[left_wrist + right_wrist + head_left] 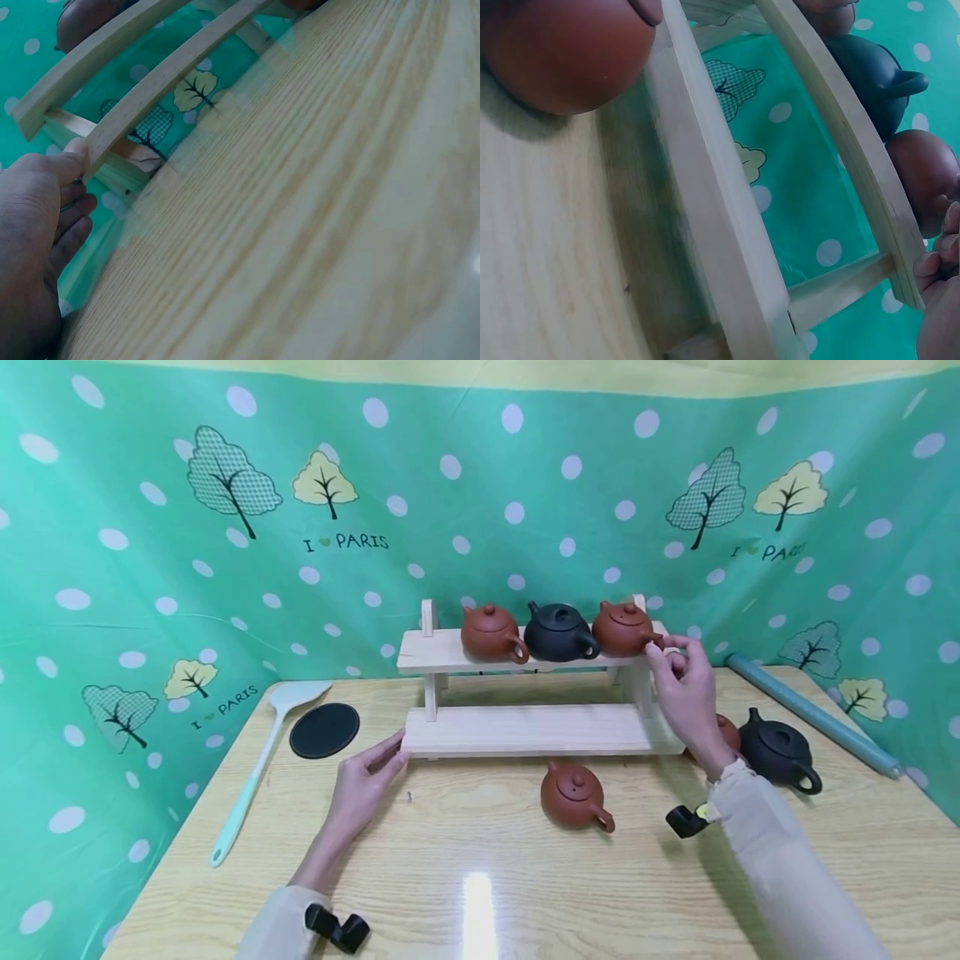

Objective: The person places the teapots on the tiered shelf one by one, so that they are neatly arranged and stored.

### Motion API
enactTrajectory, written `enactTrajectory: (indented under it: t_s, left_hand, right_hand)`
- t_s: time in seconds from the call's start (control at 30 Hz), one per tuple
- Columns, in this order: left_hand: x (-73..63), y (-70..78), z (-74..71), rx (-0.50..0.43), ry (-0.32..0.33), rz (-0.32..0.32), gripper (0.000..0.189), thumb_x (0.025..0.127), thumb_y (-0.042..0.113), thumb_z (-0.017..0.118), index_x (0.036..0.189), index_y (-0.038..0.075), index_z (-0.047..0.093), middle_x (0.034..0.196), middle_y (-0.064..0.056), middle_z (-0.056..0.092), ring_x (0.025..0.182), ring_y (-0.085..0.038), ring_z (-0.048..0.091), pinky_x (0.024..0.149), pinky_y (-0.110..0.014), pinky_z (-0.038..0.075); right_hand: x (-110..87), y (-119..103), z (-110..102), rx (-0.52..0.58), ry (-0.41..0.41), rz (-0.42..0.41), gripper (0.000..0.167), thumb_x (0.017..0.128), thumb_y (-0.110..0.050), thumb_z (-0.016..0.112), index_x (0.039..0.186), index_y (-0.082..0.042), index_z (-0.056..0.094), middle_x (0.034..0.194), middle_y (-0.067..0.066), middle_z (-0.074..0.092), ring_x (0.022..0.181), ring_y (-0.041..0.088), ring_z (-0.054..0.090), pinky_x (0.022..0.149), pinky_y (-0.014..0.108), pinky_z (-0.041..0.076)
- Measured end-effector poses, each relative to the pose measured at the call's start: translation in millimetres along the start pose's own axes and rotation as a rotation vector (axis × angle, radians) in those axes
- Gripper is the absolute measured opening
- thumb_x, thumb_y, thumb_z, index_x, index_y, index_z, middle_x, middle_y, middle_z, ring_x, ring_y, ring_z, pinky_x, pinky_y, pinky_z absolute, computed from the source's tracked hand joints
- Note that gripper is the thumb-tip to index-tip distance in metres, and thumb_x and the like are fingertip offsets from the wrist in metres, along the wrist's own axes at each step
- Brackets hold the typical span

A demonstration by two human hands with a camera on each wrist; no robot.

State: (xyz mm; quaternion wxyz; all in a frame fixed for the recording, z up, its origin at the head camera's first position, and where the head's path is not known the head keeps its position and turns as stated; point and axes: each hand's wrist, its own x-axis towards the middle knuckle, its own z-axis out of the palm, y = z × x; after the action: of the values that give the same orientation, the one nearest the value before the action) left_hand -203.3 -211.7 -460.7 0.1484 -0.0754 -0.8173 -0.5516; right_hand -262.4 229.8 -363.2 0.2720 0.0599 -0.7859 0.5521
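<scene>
- Nearest, the front brown teapot (572, 796) is sitting on the counter (570, 893), before the wooden stand (525, 731), between the two hands and apart from both.
- The left hand (360, 785) is pinching the left end of the stand's lower board between thumb and fingers.
- Higher and farther, the right hand (688, 689) is pinching the handle of the right-end brown teapot (621, 631), which is resting on the upper board, just left of its fingers.
- Beside that, a black teapot (557, 633) is standing mid-row, then the left-end brown teapot (487, 633).

Three teapots (558, 633) on upper shelf (435, 652), one teapot (573, 797) before rack (525, 729)
</scene>
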Motion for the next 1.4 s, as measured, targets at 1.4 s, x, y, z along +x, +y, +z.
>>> enactTrajectory:
  t_s: [1.4]
  left_hand:
    - [-0.7, 3.1, -0.7, 0.019, -0.005, 0.002, 0.041, 0.097, 0.02, 0.076, 0.135, 0.005, 0.069, 0.126, -0.013, 0.07, 0.116, -0.024, 0.067, 0.09, -0.013, 0.052]
  right_hand:
    - [-123.1, 9, -11, -0.004, -0.19, -0.075, 0.01, 0.101, 0.005, 0.062, 0.108, -0.001, 0.065, 0.064, -0.004, 0.043, 0.055, 0.009, 0.038, 0.05, 0.029, 0.033]
